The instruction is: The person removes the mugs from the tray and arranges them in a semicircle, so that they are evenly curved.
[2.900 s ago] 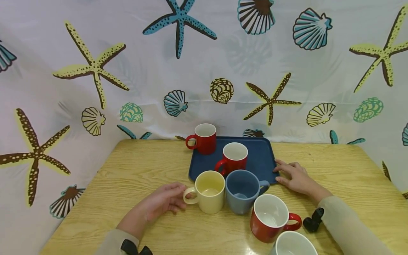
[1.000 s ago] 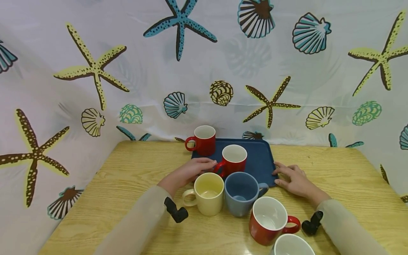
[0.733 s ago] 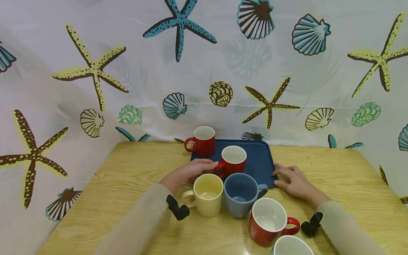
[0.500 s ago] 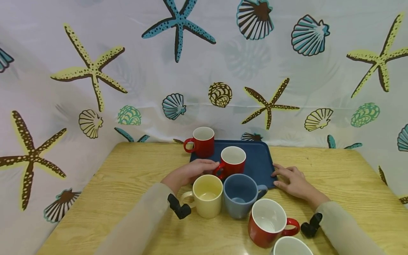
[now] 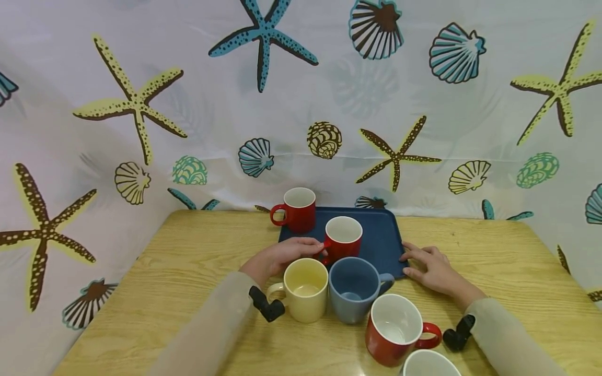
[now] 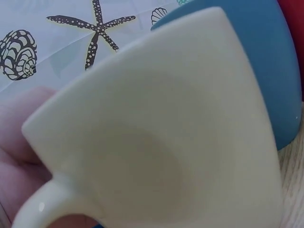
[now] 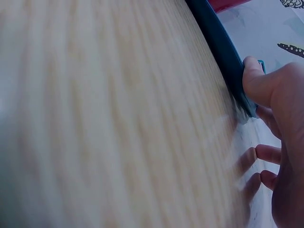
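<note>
In the head view, my left hand (image 5: pixel 284 255) reaches behind the yellow mug (image 5: pixel 307 307) and pinches the handle of a red mug (image 5: pixel 347 250) with a white inside. That mug stands upright at the front of the dark blue tray (image 5: pixel 382 245). My right hand (image 5: pixel 433 270) holds the tray's near right corner; in the right wrist view its thumb (image 7: pixel 256 80) lies against the tray edge (image 7: pixel 223 52). A blue mug (image 5: pixel 349 309) stands beside the yellow one. The yellow mug (image 6: pixel 166 123) hides most of my left hand in the left wrist view.
Another red mug (image 5: pixel 302 216) sits at the tray's back left corner. Nearer on the wooden table (image 5: pixel 188 250) are a third red mug (image 5: pixel 388 347) and a mug (image 5: pixel 430 365) cut off by the frame. A patterned cloth (image 5: pixel 282 115) hangs behind the table.
My left hand has left the yellow mug's handle, moved forward and right over the tray's near left side, and taken the red mug's handle. My right hand stays at the tray corner.
</note>
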`<state>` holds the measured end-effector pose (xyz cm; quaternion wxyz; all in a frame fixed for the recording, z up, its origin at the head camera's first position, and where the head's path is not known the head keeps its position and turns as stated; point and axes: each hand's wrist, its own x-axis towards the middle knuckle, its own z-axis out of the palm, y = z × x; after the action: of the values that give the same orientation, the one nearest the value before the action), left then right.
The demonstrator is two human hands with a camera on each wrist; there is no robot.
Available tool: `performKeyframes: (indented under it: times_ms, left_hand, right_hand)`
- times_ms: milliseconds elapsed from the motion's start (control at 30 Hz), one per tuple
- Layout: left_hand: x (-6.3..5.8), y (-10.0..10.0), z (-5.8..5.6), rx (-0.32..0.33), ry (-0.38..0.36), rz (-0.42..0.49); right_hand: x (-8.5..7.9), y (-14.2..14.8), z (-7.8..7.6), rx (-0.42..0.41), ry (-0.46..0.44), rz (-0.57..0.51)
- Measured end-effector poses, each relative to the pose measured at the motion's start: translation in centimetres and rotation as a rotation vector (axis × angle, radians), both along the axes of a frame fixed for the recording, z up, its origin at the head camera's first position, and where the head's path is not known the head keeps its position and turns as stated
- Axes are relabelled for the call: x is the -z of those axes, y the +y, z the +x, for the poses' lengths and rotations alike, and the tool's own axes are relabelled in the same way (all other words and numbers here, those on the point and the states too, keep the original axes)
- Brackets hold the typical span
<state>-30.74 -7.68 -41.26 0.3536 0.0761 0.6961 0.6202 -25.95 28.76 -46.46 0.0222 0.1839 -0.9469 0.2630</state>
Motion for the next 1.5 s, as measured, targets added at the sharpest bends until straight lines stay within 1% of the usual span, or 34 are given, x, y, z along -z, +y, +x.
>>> performKeyframes:
  times_ms: [167,300,467,633,833,967,1100,1167,1333,1500]
  left_hand:
    - [0.4,0.1,0.0,-0.015,-0.020,0.033]
    - [0.4,0.1,0.1,-0.024,-0.028,0.064]
    - [0.6,-0.1,0.1,-0.060,-0.051,0.117]
    - [0.8,-0.4,0.1,-0.093,-0.046,0.152]
    - [1.1,-0.8,0.2,-0.089,-0.025,0.176]
    - [1.2,-1.1,0.4,-0.105,-0.011,0.195]
    - [0.9,-1.5,0.5,-0.154,-0.019,0.214]
    - [0.8,-1.9,0.6,-0.177,-0.004,0.204]
    - [0.3,-3.0,0.6,-0.199,0.040,0.195]
    - [-0.4,-4.0,0.8,-0.216,0.048,0.205]
  right_hand:
    - [0.1,0.0,0.0,0.006,-0.002,-0.005]
    - [0.2,0.0,-0.1,0.009,0.000,-0.003]
    - [0.2,0.1,0.0,0.000,0.005,-0.005]
    - [0.1,0.1,0.0,0.005,-0.003,-0.003]
    - [0.2,0.1,-0.1,0.011,-0.010,0.008]
    - [0.2,0.0,-0.1,0.016,-0.016,0.011]
    - [0.1,-0.1,0.0,0.019,-0.014,0.009]
    - [0.0,-0.1,0.0,0.020,-0.015,0.005]
    - [-0.1,-0.1,0.0,0.021,-0.017,0.001]
    - [-0.1,-0.2,0.1,0.019,-0.019,0.001]
